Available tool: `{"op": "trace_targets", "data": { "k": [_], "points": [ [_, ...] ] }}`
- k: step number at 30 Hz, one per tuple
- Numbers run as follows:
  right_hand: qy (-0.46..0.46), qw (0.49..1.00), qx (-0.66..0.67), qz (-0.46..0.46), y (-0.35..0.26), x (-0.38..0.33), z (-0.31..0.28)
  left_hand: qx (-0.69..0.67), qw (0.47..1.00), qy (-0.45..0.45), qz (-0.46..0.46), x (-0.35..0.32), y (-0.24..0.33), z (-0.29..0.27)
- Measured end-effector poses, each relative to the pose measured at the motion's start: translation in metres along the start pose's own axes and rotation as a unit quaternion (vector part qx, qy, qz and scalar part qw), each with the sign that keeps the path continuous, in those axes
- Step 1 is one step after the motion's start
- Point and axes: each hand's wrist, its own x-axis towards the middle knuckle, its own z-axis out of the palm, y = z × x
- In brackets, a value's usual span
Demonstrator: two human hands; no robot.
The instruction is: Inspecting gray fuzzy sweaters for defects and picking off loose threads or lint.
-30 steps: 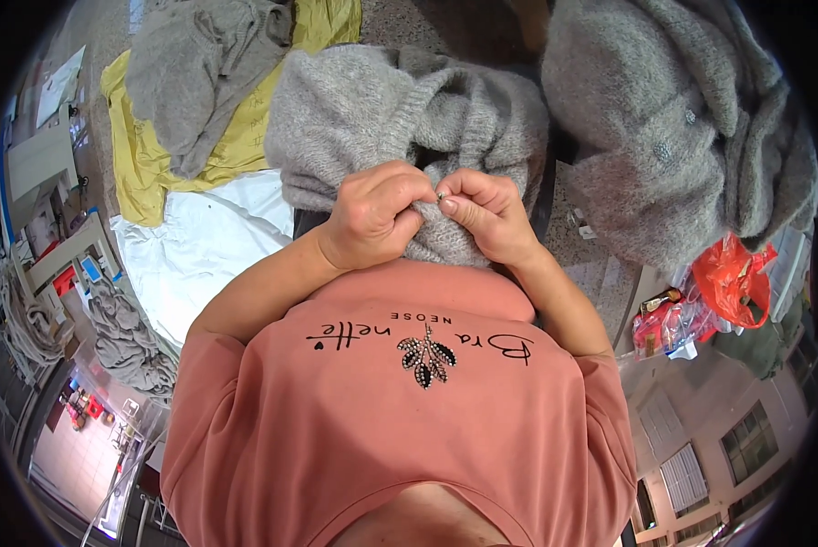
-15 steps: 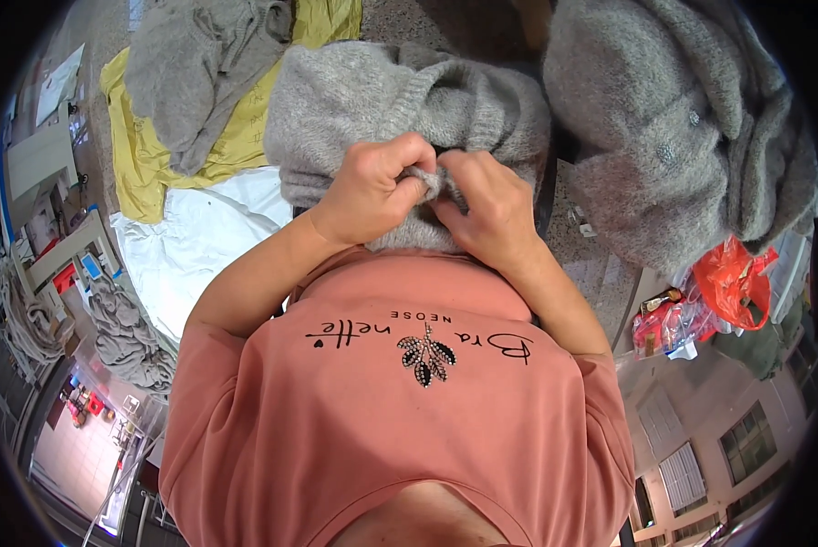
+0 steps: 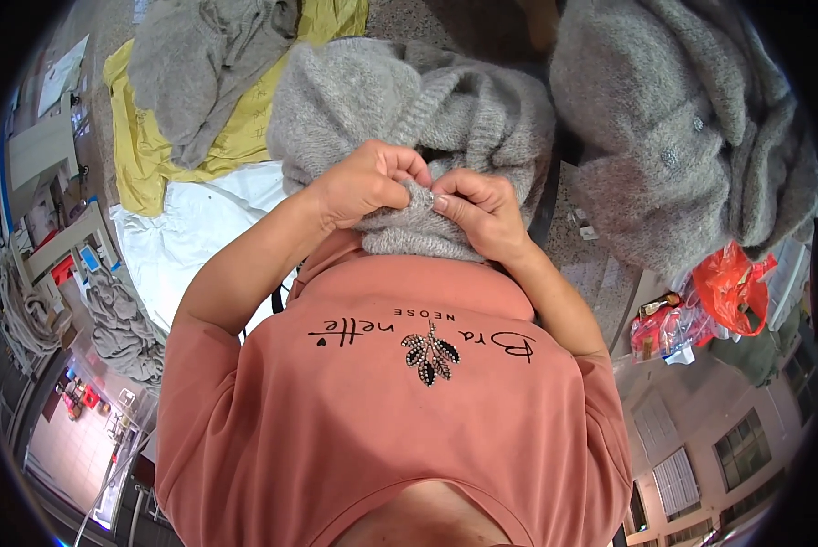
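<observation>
A fluffy grey knitted garment (image 3: 354, 100) lies bunched on my lap, its ribbed edges folded over each other. With closed fingers my left hand (image 3: 372, 185) pinches a fold of the knit near my waist. My right hand (image 3: 482, 211) grips the same fold just beside it, thumb on top and index finger bent. The two hands are close together, with a small stretch of knit showing between their fingertips. Whether anything small is held in the fingers besides the knit cannot be seen.
To the right is a large pile of grey knitwear (image 3: 646, 137) with shiny buttons. Beyond my left arm lie a white sheet (image 3: 199, 237) and a yellow bag (image 3: 140, 164), with another grey knit (image 3: 190, 73) on top. A red plastic bag (image 3: 735, 287) sits at the right.
My hands have turned the fold, so more knit shows beneath and between them. The right thumb now lies on top of the fabric, and the garment's lower edge has come into view.
</observation>
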Motion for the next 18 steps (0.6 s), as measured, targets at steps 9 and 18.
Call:
{"op": "trace_targets", "data": {
  "k": [9,18],
  "points": [
    [-0.030,0.999,-0.007,0.012,-0.005,0.003,0.000,-0.150,0.985,-0.080,0.018,-0.006,-0.016,-0.010],
    [-0.042,0.993,0.098,0.053,0.001,0.004,-0.006,-0.084,0.996,-0.006,0.034,-0.008,-0.006,0.005]
  ]
}}
